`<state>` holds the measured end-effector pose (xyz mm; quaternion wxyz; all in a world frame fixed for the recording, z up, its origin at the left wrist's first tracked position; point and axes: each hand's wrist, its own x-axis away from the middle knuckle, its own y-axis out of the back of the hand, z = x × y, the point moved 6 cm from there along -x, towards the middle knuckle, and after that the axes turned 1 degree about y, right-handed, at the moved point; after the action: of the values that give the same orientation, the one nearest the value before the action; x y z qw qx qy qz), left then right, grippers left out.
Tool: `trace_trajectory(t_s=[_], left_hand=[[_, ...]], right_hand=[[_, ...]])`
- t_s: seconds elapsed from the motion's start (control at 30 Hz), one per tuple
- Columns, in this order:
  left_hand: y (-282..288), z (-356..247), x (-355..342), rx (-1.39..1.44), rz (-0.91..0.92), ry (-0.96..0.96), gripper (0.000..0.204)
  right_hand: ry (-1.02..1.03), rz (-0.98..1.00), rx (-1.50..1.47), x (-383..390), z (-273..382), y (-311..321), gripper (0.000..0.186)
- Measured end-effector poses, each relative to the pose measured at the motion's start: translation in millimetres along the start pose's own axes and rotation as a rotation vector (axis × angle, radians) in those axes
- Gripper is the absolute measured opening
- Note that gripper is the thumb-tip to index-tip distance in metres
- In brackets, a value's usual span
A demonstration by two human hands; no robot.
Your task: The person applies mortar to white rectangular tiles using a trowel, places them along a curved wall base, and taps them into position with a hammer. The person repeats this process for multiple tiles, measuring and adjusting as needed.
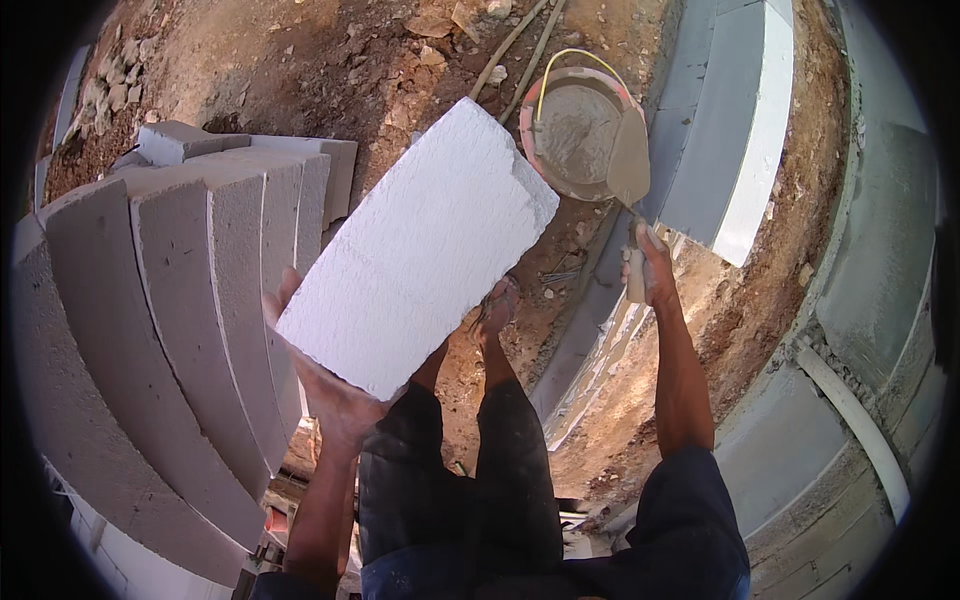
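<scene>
A large white block (pixel 420 250) is held up in front of me by my left hand (pixel 335 395), whose fingers wrap round its near left end. The block is tilted, and one far corner is chipped. My right hand (pixel 655 268) grips the handle of a trowel (pixel 629 160). Grey mortar coats the trowel's blade, which hangs over the right rim of a bucket. The bucket (pixel 530 150) is reddish with a yellow handle and holds wet grey mortar (pixel 578 128).
Several pale blocks (pixel 170 260) stand stacked at my left. A low block wall (pixel 700 120) runs along the right, its near section topped with bare mortar. A white pipe (pixel 855 425) lies at the far right. Hoses (pixel 515 45) cross the rubble-strewn dirt (pixel 330 60).
</scene>
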<state>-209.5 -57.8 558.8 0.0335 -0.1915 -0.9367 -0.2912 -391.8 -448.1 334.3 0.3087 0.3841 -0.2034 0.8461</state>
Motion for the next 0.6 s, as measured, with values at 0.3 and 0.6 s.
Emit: trace_trajectory(t_s=[0.3, 0.6], left_hand=[[6.3, -0.6, -14.0, -0.107, -0.039, 0.088, 0.142], [11.3, -4.5, -12.3, -0.019, -0.074, 0.050, 0.136]], right_hand=[[0.876, 0.214, 1.070, 164.5, 247.5, -74.0, 0.033], [1.615, 0.514, 1.626, 185.8, 281.4, -242.2, 0.045]])
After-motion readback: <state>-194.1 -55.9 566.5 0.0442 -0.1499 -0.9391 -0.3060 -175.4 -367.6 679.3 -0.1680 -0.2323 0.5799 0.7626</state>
